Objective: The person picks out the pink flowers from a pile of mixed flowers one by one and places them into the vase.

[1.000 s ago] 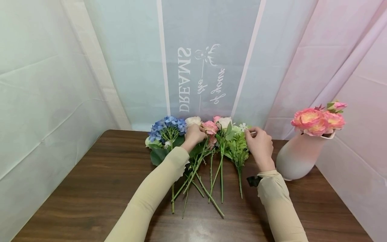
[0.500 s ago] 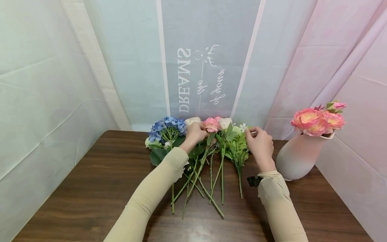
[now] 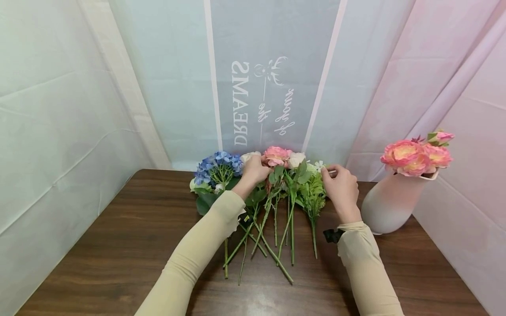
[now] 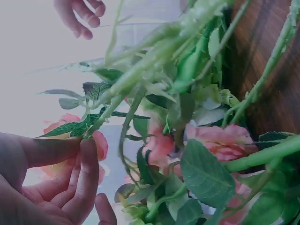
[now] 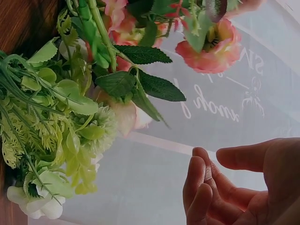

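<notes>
My left hand [image 3: 254,171] pinches the stem of a pink artificial flower [image 3: 276,156] between thumb and fingertips, just under its bloom. In the left wrist view the pinched stem [image 4: 101,123] and part of the bloom show behind the fingers. Around it lie a blue hydrangea [image 3: 213,169], a white flower [image 3: 296,160] and more pink blooms [image 4: 220,140], their green stems crossing on the table. My right hand [image 3: 341,188] is beside the light-green foliage [image 3: 310,193], its fingers loosely curled. A gap shows between its thumb and fingers in the right wrist view, and nothing is in it.
A white-and-pink vase [image 3: 391,204] holding pink-orange flowers [image 3: 415,158] stands at the right of the brown wooden table [image 3: 130,237]. Behind the table's far edge hangs a curtain [image 3: 272,35] with lettering.
My left hand has raised the pink flower slightly toward the curtain, and its stem has shifted right among the others. My right hand has stayed almost in place.
</notes>
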`<state>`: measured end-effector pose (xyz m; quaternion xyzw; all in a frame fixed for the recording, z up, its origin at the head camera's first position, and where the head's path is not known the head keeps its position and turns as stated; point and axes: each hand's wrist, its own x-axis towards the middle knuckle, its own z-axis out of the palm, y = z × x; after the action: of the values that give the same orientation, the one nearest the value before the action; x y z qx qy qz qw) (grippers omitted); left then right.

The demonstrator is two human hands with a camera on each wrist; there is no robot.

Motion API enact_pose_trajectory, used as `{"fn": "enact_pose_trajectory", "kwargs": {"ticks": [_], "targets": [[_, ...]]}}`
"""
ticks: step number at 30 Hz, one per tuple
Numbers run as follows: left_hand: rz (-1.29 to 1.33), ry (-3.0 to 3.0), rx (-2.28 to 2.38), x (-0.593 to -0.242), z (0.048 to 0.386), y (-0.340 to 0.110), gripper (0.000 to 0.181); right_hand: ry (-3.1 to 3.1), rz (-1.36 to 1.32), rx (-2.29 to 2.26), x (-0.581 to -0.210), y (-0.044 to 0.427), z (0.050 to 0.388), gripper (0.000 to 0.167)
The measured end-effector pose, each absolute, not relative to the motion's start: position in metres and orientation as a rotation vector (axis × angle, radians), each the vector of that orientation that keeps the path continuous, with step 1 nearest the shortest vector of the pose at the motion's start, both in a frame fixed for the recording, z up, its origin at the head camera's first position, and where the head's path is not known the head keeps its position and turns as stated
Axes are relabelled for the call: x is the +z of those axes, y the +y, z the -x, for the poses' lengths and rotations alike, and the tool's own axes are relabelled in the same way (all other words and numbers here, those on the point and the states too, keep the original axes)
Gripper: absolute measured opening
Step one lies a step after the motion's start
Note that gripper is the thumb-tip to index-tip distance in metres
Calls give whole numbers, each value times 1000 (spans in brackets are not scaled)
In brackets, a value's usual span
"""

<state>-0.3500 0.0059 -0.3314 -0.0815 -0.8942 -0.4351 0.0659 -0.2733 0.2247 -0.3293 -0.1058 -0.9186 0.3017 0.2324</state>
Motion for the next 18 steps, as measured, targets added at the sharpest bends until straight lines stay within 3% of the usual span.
{"fn": "enact_pose_trajectory", "kwargs": {"ticks": [7, 18], "targets": [[247, -2637, -1510, -322, 344, 3, 4, -2519, 279, 829, -329, 225, 274, 38], [258, -2441, -2007, -320, 341, -3, 13, -2512, 275, 859, -328, 223, 275, 41]]}}
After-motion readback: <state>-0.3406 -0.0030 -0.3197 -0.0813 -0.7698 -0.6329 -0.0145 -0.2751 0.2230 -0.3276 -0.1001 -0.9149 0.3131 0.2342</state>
